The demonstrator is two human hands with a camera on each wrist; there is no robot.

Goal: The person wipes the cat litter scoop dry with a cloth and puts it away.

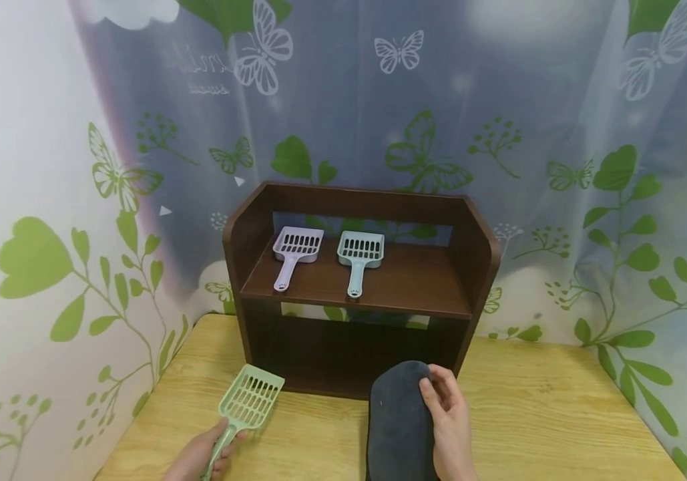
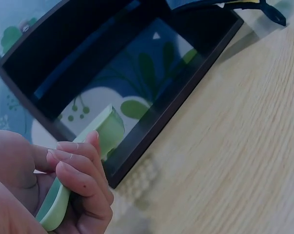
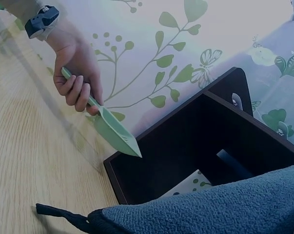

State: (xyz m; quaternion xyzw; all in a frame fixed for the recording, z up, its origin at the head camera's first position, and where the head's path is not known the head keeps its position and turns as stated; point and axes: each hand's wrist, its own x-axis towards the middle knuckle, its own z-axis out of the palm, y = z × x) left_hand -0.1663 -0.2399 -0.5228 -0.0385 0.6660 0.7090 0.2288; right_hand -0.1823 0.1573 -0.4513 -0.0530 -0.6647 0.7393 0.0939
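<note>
The left hand (image 1: 205,451) is gripping the green scoop (image 1: 247,404) by its handle; in the left wrist view the fingers are curling closely around it. In the head view the scoop is extending toward the lower left front of the brown shelf unit (image 1: 415,284), exposing the slots of its pan. The right wrist view is adding the side profile: the scoop is tilting pan-end down, clear of the wooden table (image 1: 541,414), and a dark device (image 3: 42,22) is sitting on the left wrist. The left wrist view is revealing a slotted shadow falling on the tabletop. The right hand (image 1: 451,427) is pinching the edge of the dark cloth piece (image 1: 400,421) between thumb and fingers, as the head view is showing; the right wrist view is catching just a sliver of this hand. That view is, however, displaying the cloth's looped texture and a dark strap (image 3: 64,213) projecting from one end. Only the head view is presenting the lilac scoop (image 1: 296,250) and the blue scoop (image 1: 360,260) whole; both are lying on the upper shelf, side by side and apart, their handles pointing forward.
</note>
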